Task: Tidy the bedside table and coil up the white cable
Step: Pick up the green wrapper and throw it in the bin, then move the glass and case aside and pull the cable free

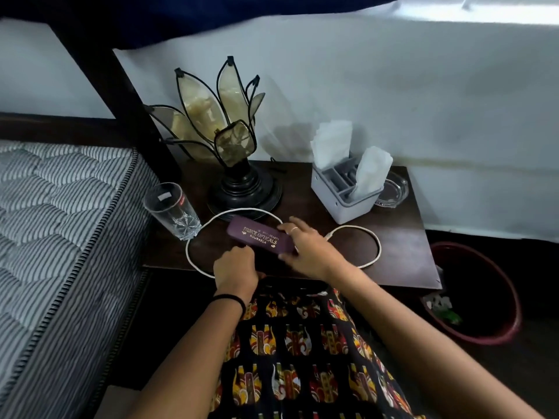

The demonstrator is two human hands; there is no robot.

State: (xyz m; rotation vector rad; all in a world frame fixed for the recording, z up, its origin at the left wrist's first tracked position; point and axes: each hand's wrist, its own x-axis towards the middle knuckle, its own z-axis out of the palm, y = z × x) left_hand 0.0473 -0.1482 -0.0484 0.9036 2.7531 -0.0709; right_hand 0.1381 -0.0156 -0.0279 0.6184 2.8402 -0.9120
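A white cable [193, 237] lies in loose loops across the dark wooden bedside table [402, 246]. One loop runs round a purple spectacle case [257, 235] with gold lettering, and a second loop [376, 243] lies to the right. My right hand [308, 244] grips the right end of the case, thumb at its near edge. My left hand [234, 267] has curled fingers at the case's near left edge, close to the cable; what it holds is hidden.
A petal-shaped lamp [230, 140] stands at the back, a drinking glass [172, 211] at the left front. A grey organiser box [344, 195] with white tissues and a glass ashtray [393, 189] stand at the right. The striped mattress [54, 225] lies left; a red bin [481, 291] sits on the floor.
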